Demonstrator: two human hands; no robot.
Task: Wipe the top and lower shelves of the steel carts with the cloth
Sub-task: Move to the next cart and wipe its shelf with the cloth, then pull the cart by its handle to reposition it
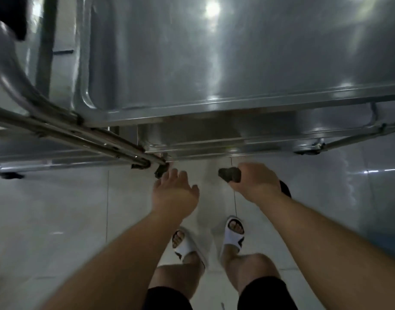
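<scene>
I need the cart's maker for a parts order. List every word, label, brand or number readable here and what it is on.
None: no readable text shows anywhere in this view.
Steel cart: bare reflective metal, no label or plate visible.
White sandals: dark marks near the strap, too blurred to read.
Dark cloth in the right hand: no tag visible.
Left hand: holds nothing.

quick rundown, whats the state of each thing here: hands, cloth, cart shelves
left hand: open, fingers reaching toward the cart corner, holding nothing
right hand: gripping the dark cloth
cloth: bunched in the right hand, off the cart
top shelf: bare, shiny
lower shelf: partly hidden under the top shelf
</scene>
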